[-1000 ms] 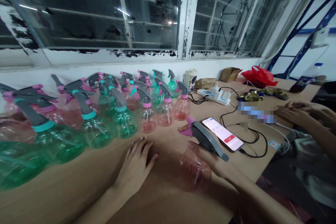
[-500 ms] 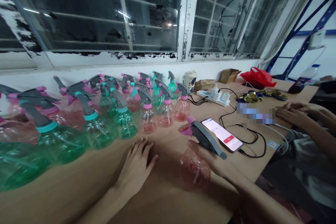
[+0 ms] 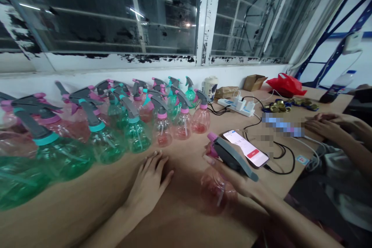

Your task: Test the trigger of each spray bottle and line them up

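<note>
A tan, flat-topped table (image 3: 72, 209) carries a slim, bright-screened smartphone (image 3: 247, 148); left of it, rounded green and pink clear-plastic spray bottles (image 3: 138, 136); behind it, a long white power strip (image 3: 247, 111).

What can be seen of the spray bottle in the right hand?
The spray bottle has a see-through pink, plastic-looking body, a tube inside, and a grey head with pink nozzle and trigger. The right hand grips its neck, a finger at the trigger. Head uppermost, near the phone; contact with the table is unclear.
</note>
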The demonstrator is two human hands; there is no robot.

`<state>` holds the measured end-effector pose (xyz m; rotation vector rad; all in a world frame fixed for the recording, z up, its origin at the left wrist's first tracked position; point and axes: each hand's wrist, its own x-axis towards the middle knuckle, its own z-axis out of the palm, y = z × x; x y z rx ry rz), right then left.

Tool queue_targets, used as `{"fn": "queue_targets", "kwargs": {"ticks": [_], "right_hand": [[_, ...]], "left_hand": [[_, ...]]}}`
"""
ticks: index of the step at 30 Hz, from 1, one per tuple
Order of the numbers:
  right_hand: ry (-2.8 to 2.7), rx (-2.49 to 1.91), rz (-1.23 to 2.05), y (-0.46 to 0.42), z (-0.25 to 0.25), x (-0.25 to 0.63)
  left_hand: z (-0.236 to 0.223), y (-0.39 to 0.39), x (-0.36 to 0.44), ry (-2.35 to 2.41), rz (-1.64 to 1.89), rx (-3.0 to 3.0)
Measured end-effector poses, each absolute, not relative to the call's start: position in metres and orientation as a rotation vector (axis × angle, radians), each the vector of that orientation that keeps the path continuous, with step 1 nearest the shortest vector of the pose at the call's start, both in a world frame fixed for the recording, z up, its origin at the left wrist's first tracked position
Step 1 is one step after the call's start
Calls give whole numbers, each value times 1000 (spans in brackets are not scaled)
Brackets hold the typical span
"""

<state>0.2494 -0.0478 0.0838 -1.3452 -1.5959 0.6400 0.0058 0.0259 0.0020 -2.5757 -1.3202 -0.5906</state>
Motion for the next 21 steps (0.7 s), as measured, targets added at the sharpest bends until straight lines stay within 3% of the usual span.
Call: {"fn": "queue_targets", "kwargs": {"ticks": [7,21], "right_hand": [[-1620,-1235,628,-46,105,247],[-1615,-1377,545,-27,91,262]], "left_hand": [[4,25,7,-1339,-564,-2576],[6,23,7,-1328,-581,-2585]]}}
